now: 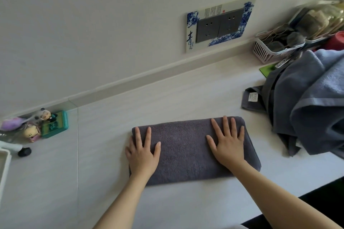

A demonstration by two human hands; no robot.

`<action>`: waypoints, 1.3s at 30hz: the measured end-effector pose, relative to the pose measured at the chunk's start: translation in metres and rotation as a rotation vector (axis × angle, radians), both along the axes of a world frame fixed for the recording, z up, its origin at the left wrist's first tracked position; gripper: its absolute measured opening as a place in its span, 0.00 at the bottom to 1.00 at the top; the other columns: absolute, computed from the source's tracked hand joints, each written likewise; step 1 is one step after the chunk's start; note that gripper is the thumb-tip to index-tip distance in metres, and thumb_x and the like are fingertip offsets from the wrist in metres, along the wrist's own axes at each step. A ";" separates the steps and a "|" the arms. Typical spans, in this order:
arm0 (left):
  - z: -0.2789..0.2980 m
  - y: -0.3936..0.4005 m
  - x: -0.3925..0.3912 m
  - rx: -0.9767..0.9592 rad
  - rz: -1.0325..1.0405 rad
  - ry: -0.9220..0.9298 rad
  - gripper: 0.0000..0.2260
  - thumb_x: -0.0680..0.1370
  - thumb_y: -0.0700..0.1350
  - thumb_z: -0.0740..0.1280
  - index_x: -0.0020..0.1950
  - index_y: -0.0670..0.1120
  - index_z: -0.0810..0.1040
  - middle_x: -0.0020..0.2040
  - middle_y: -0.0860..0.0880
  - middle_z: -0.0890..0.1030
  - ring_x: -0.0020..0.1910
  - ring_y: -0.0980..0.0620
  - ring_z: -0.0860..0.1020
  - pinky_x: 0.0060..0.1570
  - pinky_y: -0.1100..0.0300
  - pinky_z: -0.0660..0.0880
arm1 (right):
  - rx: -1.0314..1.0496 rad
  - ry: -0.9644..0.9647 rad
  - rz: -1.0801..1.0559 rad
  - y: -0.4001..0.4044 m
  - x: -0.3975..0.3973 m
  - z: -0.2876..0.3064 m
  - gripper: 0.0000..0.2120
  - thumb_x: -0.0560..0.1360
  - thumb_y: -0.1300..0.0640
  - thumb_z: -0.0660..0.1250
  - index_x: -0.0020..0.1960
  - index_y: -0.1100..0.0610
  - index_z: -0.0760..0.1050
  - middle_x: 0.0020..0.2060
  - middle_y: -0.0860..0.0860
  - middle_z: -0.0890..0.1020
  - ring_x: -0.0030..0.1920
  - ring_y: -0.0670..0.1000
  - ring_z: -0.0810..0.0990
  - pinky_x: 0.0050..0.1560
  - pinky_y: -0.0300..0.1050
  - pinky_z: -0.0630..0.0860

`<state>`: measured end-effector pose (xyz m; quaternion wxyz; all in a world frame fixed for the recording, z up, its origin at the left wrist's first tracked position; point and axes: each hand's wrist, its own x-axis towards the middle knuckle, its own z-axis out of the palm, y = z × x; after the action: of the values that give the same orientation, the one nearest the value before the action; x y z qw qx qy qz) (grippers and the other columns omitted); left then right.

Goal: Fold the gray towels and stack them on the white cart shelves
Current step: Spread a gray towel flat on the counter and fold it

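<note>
You've got a folded towel [188, 150] lying flat on the white counter [167, 202], roughly in the middle, well clear of the wall. Both your hands are flat on top of it, fingers straight and spread, not gripping anything: left hand [142, 151] pressing near the towel's left end, right hand [228, 142] near the right end. Off to the right there's a pile [309, 102] of unfolded gray and bluish towels, just beside the folded one but not touching it. Behind the pile sits a pink basket [270, 52]. Figurines [40, 124] are over on the left by the wall, and a socket plate [219, 24] is on the wall above.
</note>
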<state>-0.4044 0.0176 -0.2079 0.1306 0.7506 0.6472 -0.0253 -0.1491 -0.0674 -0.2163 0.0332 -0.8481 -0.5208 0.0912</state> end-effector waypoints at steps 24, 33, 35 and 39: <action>0.117 -0.033 0.017 -0.298 0.324 -0.928 0.18 0.74 0.48 0.70 0.57 0.44 0.67 0.54 0.47 0.77 0.56 0.45 0.77 0.56 0.52 0.74 | 0.292 1.320 -0.318 -0.009 -0.112 0.049 0.20 0.81 0.46 0.53 0.72 0.47 0.65 0.68 0.43 0.69 0.69 0.46 0.66 0.69 0.40 0.58; 0.165 -0.057 0.081 -0.230 0.086 -0.656 0.21 0.75 0.52 0.68 0.55 0.43 0.59 0.61 0.42 0.76 0.60 0.41 0.75 0.46 0.59 0.66 | 0.601 1.015 -0.685 -0.072 -0.039 0.065 0.17 0.81 0.54 0.53 0.66 0.55 0.71 0.62 0.49 0.74 0.65 0.51 0.70 0.63 0.44 0.66; 0.168 -0.065 0.107 -0.206 0.048 -0.661 0.21 0.75 0.51 0.68 0.55 0.43 0.59 0.59 0.42 0.76 0.58 0.41 0.76 0.45 0.60 0.65 | 0.515 1.078 -0.742 -0.078 -0.005 0.058 0.20 0.82 0.50 0.52 0.70 0.57 0.67 0.65 0.51 0.71 0.67 0.53 0.68 0.68 0.49 0.63; 0.161 -0.077 0.155 -0.156 -0.027 -0.675 0.19 0.75 0.47 0.68 0.53 0.44 0.59 0.50 0.46 0.76 0.50 0.46 0.77 0.44 0.60 0.66 | 0.390 1.402 -0.715 -0.074 0.031 0.055 0.26 0.82 0.47 0.48 0.73 0.62 0.60 0.70 0.59 0.68 0.70 0.57 0.67 0.69 0.50 0.63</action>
<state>-0.2494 -0.0596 -0.0469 0.3940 0.7130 0.5536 0.1731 -0.1184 -0.1415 -0.1609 0.5263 -0.6879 -0.0830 0.4929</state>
